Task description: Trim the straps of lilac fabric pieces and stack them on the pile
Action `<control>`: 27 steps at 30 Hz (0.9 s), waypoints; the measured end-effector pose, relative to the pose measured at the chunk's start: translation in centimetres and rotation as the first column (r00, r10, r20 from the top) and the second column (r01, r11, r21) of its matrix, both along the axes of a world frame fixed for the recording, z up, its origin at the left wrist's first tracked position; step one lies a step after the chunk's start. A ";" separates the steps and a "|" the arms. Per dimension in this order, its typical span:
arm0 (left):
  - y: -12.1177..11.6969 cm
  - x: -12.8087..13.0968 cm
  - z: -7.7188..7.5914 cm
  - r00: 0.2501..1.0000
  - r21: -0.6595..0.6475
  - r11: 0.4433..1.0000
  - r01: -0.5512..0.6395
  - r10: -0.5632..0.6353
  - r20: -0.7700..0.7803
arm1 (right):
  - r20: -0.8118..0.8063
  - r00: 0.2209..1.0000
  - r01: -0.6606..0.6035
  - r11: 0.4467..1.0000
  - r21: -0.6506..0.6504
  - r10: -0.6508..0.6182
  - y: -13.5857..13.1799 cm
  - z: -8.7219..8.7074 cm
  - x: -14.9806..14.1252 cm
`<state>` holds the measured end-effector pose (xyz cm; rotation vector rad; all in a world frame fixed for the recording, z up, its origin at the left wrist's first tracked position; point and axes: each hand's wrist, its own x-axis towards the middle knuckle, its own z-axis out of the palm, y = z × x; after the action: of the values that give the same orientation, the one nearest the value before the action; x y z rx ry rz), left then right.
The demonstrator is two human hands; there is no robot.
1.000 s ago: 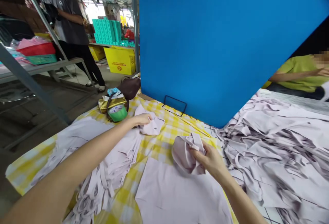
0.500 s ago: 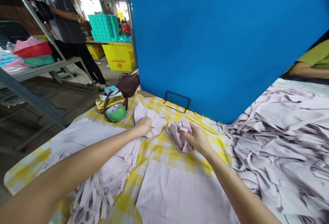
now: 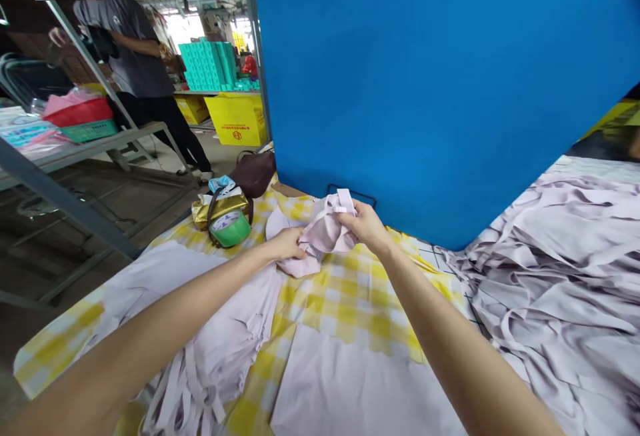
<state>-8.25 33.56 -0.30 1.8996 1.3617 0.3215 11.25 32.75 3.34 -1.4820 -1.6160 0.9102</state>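
Bunched lilac fabric held before the blue panel

Open room is found directly in front of the large, flat blue panel (image 3: 425, 89), where bare yellow-and-white checked cloth (image 3: 360, 296) is seen between the panel and a flat pale-lilac fabric sheet (image 3: 360, 383). Far to the panel's front left, the rounded edge of the cloth-covered table is seen above the dark floor. To the panel's right, space is taken up by a tangled heap of pale-lilac fabric (image 3: 565, 276).

At the panel's front left, a layered pile of lilac cloth with narrow strips (image 3: 160, 269) is spread. Nearer its left edge are seen a green tape roll (image 3: 230, 229), a shiny gold packet (image 3: 210, 209) and a dark-brown bag (image 3: 255, 173). Behind, left of the panel, a printed yellow box (image 3: 236, 118), stacked turquoise boxes (image 3: 203, 66) and a standing person in a grey shirt (image 3: 140, 49) are seen.

Just before the panel's lower left part, a bunched pale-lilac fabric piece (image 3: 327, 226) is pinched between the thumb and fingers of the right hand (image 3: 367, 224). The curled fingers of the left hand (image 3: 286, 244) are placed over a small pale-lilac cloth piece (image 3: 299, 268) beside it; whether anything is gripped there cannot be told.
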 end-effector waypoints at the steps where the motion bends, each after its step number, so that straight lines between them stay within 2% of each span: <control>1: 0.1 0.0 0.0 1.000 -0.016 1.000 -0.010 0.010 0.002 | 0.014 1.000 0.004 0.999 -0.038 -0.003 0.4 -0.8 -0.4; 5: 0.1 -0.3 -0.1 0.998 -0.100 0.993 -0.065 0.067 0.018 | 0.091 0.996 0.029 0.990 -0.137 -0.017 0.9 -4.8 -1.5; 8: 0.0 -0.5 0.2 0.995 -0.179 0.982 -0.057 0.070 0.066 | 0.123 0.992 0.058 0.987 -0.149 -0.039 0.7 -6.8 -1.8; 13: 0.1 -0.8 0.6 0.989 -0.255 0.966 -0.040 0.075 0.129 | 0.139 0.989 0.066 0.987 -0.148 -0.045 0.7 -6.9 -1.4; 18: 0.5 -1.1 0.4 0.986 -0.244 0.969 -0.043 0.080 0.146 | 0.157 0.984 0.095 0.990 -0.100 -0.078 0.7 -6.9 -1.1; 23: 1.6 -1.4 -0.1 0.990 -0.132 0.988 -0.085 0.100 0.104 | 0.127 0.989 0.087 0.995 -0.043 -0.081 1.1 -7.5 -1.2; 27: 2.8 -1.7 -0.8 0.988 0.027 0.988 -0.154 0.155 -0.021 | 0.066 0.996 0.058 0.996 -0.066 -0.054 1.4 -7.9 -1.4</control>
<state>-9.91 36.31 -1.06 1.8270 1.5305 0.3967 9.86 34.11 -4.58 -1.6101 -1.5952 0.9024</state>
